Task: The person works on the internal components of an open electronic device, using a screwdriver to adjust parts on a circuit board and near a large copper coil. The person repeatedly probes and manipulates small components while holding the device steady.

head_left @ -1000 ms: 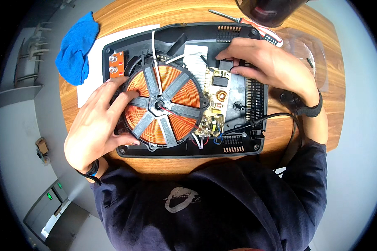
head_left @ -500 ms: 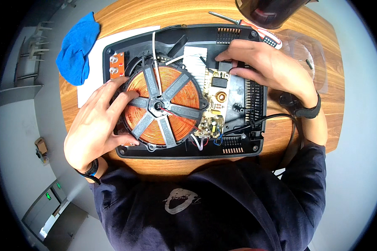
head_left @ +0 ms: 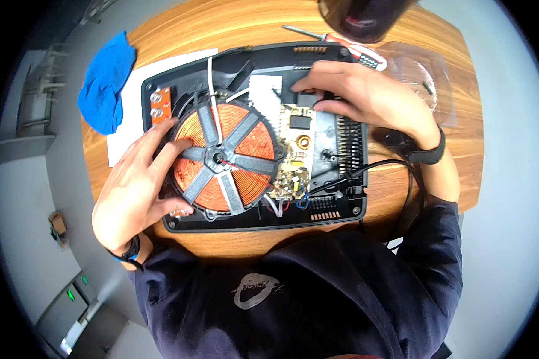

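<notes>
An opened induction cooker base point(head_left: 221, 225), a black plastic tray, lies on the table. On its left side sits a round copper coil point(head_left: 257, 188) with grey spokes. My left hand point(head_left: 132, 185) grips the coil's left edge, fingers spread over the rim and thumb low at its front. To the coil's right is a tan circuit board point(head_left: 290, 161) with a ring-shaped component and a black box. My right hand point(head_left: 359, 96) pinches a dark block point(head_left: 306, 99) at the board's far end, partly hidden by the fingers. A pale finned heat sink point(head_left: 265, 96) stands beside it.
A black power cord point(head_left: 377, 163) leaves the base's right side. Behind lie a red-and-white screwdriver point(head_left: 356, 51) and a dark cup-like object point(head_left: 365, 18). A clear plastic tray point(head_left: 446, 84) sits at right, a blue cloth point(head_left: 106, 84) and white paper point(head_left: 118, 146) at left.
The whole view has shifted, so the table and everything on it appear slightly further left. Both hands keep about the same places on the cooker parts.
</notes>
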A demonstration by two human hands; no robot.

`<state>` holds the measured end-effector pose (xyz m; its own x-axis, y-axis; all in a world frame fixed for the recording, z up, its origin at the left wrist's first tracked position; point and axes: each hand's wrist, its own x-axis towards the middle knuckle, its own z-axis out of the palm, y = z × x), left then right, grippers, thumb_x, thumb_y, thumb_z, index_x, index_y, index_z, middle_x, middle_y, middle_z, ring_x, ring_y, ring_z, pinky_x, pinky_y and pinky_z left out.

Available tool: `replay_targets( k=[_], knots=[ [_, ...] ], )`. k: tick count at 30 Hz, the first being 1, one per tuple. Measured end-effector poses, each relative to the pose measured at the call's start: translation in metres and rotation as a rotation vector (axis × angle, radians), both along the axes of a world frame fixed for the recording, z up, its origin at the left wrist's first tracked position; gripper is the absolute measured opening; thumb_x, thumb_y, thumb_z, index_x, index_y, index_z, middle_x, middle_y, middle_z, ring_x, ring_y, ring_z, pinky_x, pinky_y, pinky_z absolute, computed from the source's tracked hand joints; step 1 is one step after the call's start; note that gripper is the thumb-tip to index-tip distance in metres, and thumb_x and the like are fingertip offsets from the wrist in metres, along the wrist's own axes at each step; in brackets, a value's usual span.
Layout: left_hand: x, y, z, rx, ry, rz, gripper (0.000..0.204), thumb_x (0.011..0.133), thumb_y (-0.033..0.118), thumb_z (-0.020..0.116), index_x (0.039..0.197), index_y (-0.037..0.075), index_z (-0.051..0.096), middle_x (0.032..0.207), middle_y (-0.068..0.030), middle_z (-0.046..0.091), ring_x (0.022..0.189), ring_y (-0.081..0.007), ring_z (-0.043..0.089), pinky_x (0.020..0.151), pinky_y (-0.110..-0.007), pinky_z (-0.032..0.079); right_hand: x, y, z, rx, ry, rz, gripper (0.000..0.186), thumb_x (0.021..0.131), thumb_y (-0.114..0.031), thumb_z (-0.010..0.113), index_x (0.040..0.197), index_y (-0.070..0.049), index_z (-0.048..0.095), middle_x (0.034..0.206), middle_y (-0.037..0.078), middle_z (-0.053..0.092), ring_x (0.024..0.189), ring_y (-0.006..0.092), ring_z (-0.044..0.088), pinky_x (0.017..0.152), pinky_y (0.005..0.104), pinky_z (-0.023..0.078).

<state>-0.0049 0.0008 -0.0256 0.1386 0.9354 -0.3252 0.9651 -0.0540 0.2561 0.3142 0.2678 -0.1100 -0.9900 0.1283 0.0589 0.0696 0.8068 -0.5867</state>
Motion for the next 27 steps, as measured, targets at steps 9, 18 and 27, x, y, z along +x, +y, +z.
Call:
replay_targets(
  k=[9,18,27],
  knots=[
    [0.0,-0.002,0.004,0.076,-0.062,-0.06,0.089,0.079,0.038,0.099,0.155,0.005,0.066,0.177,-0.0233,0.05,0.158,-0.0483,0.054,0.129,-0.056,0.048,0.036,0.021,0.051,0.174,0.054,-0.118,0.029,0.11,-0.025,0.078,0.124,0.0,0.074,0.119,0.018,0.076,0.11,0.0414,0.076,0.095,0.0474,0.062],
    [0.012,0.013,-0.009,0.221,-0.143,-0.304,0.053,0.091,0.031,0.09,0.133,0.001,0.076,0.155,-0.0188,0.069,0.148,-0.0426,0.064,0.127,-0.057,0.049,0.139,0.069,0.055,0.175,-0.302,-0.539,0.022,0.104,-0.017,0.084,0.116,-0.001,0.074,0.099,0.013,0.082,0.092,0.0298,0.079,0.085,0.0434,0.062],
    [0.019,0.01,-0.012,0.206,-0.124,-0.277,0.043,0.092,0.027,0.09,0.122,-0.001,0.078,0.15,-0.0192,0.072,0.141,-0.0446,0.068,0.122,-0.056,0.052,0.142,0.091,0.042,0.177,-0.711,-0.695,0.027,0.084,-0.005,0.098,0.098,-0.001,0.075,0.091,0.01,0.083,0.086,0.0244,0.078,0.08,0.0389,0.062]
  ],
)
